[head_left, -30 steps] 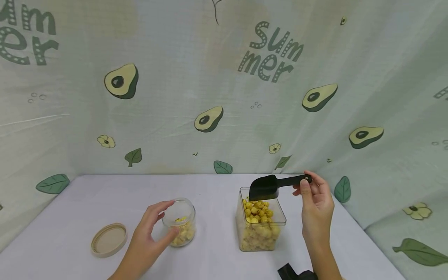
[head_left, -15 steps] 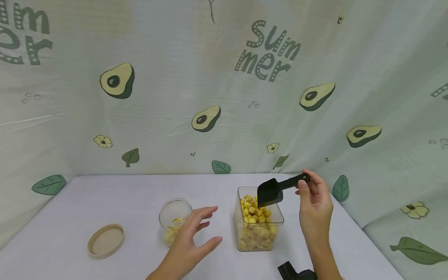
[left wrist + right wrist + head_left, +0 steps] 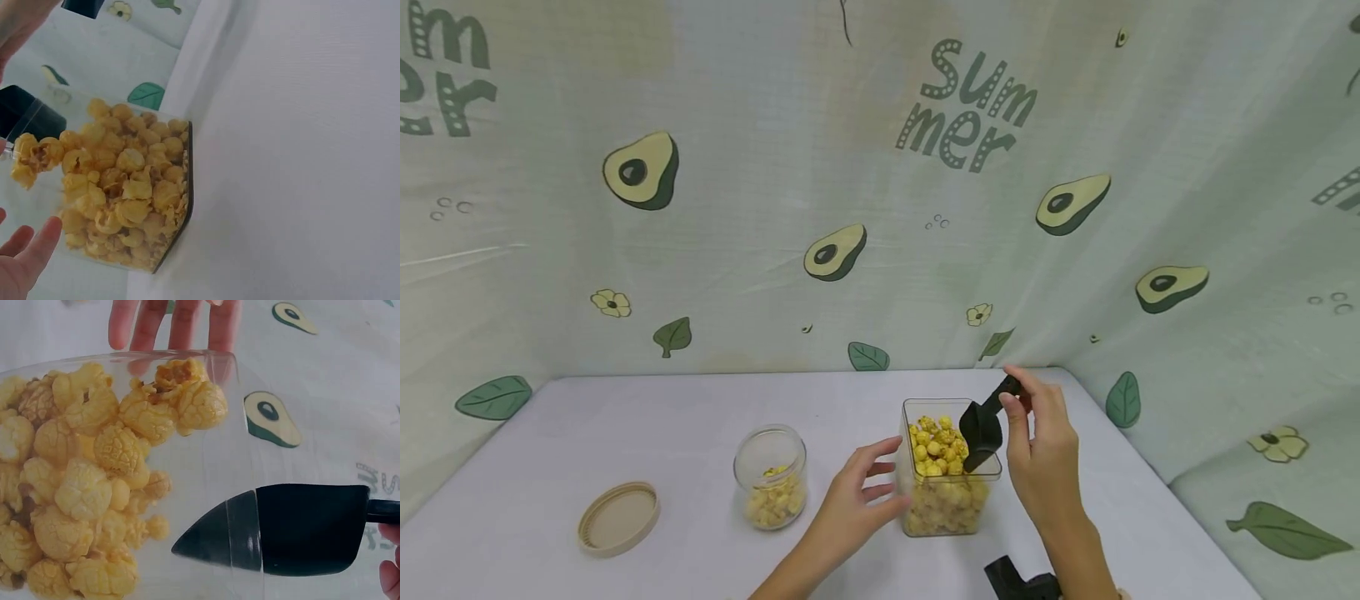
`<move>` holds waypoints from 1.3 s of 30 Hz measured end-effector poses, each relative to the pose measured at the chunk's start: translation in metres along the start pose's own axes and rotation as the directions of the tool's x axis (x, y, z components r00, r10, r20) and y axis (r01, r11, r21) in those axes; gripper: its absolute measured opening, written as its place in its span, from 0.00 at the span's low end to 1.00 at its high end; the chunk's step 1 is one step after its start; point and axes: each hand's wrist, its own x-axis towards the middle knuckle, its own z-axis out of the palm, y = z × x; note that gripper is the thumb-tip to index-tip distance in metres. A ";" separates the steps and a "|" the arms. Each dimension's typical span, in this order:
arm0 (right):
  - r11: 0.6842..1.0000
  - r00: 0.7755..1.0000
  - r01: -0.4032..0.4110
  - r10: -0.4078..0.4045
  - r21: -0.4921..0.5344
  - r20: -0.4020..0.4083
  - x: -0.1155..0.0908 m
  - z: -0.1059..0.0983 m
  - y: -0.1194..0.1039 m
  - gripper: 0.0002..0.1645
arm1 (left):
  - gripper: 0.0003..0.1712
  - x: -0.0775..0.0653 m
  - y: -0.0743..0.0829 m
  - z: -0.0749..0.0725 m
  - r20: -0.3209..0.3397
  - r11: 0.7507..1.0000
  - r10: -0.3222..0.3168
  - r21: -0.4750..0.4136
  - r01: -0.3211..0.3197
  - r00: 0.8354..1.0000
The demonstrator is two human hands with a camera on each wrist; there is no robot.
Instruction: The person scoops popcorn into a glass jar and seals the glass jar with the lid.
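Note:
A clear square container (image 3: 952, 482) full of yellow popcorn (image 3: 940, 446) stands right of the table's middle. My right hand (image 3: 1047, 433) pinches the handle of a black scoop (image 3: 981, 432), whose blade dips past the rim on the right side. In the right wrist view the scoop's tip (image 3: 212, 534) shows through the clear wall, beside the popcorn. My left hand (image 3: 861, 500) is at the container's left side with fingers spread and slightly bent, fingertips right at the wall. From the left wrist, its thumb (image 3: 42, 247) appears close to the container.
Left of the container stands a round clear jar (image 3: 771, 479), uncovered, partly filled with popcorn. Farther left a beige round lid (image 3: 618, 518) lies on the white table (image 3: 685, 433). A black object (image 3: 1021, 581) shows at the right wrist. A printed curtain (image 3: 737, 167) hangs behind.
My left hand has left the jar and moved right to the container. The right hand has tilted and lowered the scoop, blade down, into the container's mouth.

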 end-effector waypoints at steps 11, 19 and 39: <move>0.993 0.987 0.099 -0.089 -0.071 0.132 -0.003 0.008 -0.004 0.17 | 0.37 0.005 -0.004 0.010 -0.027 0.998 -0.065 -0.018 0.064 0.998; 0.980 0.975 0.161 -0.139 -0.119 0.176 -0.004 0.014 -0.006 0.16 | 0.35 0.008 -0.010 0.012 -0.039 0.998 -0.060 -0.002 0.060 0.997; 0.992 0.973 0.024 0.005 -0.122 0.230 -0.007 0.020 -0.003 0.20 | 0.34 0.011 -0.009 0.014 -0.055 0.998 -0.061 -0.006 0.061 0.997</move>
